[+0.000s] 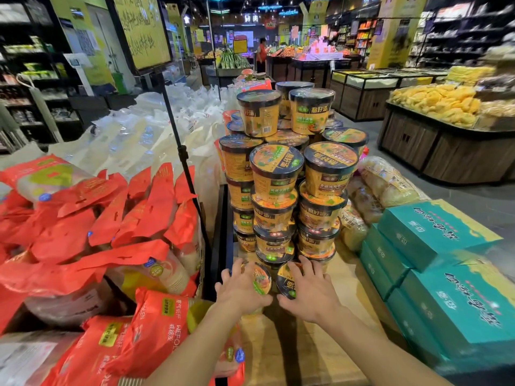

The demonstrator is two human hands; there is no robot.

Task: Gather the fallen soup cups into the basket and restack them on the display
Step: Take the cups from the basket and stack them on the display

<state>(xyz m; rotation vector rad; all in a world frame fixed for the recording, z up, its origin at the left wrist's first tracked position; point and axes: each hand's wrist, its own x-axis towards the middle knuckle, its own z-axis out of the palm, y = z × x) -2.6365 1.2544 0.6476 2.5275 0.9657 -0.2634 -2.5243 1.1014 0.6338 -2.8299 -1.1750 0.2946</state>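
Observation:
Yellow soup cups with black lids stand stacked in a tall pile (pixel 289 174) on a wooden display (pixel 320 344) in front of me. At the foot of the pile, my left hand (pixel 242 288) grips one soup cup (pixel 262 278) from above, its printed lid facing me. Right beside it, my right hand (pixel 312 288) grips a second soup cup (pixel 287 284), also with its lid towards me. Both cups touch each other and sit low on the display surface. No basket is in view.
Red noodle bags (pixel 97 246) fill a bin on the left, with a black sign pole (pixel 178 140) rising from it. Teal boxes (pixel 446 260) are stacked on the right. Clear bags of noodles (pixel 384 185) lie behind them. A person stands far back in the aisle.

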